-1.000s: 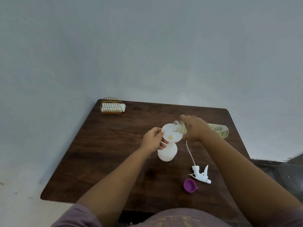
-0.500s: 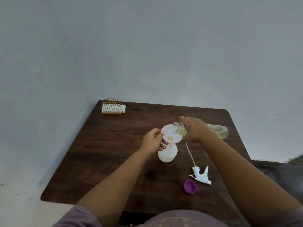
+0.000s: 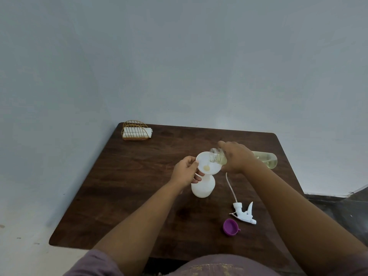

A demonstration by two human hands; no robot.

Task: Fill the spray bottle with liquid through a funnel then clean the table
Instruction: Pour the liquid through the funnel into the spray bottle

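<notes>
here, left hand (image 3: 184, 173) pinches funnel (image 3: 208, 163) rim, steadying it atop spray bottle (image 3: 202, 187); right hand (image 3: 235, 156) grips clear bottle (image 3: 264, 159) tipped over funnel, pouring yellowish liquid.

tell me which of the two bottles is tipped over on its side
The clear bottle of yellowish liquid, held tipped by the right hand over the funnel. The white spray bottle stands upright beneath.

There is one camera, worn on the person's head. It looks forward and down from close above the brown table (image 3: 127, 188). It sees very wide, with lots of the blue-grey wall (image 3: 179, 56) behind.
</notes>
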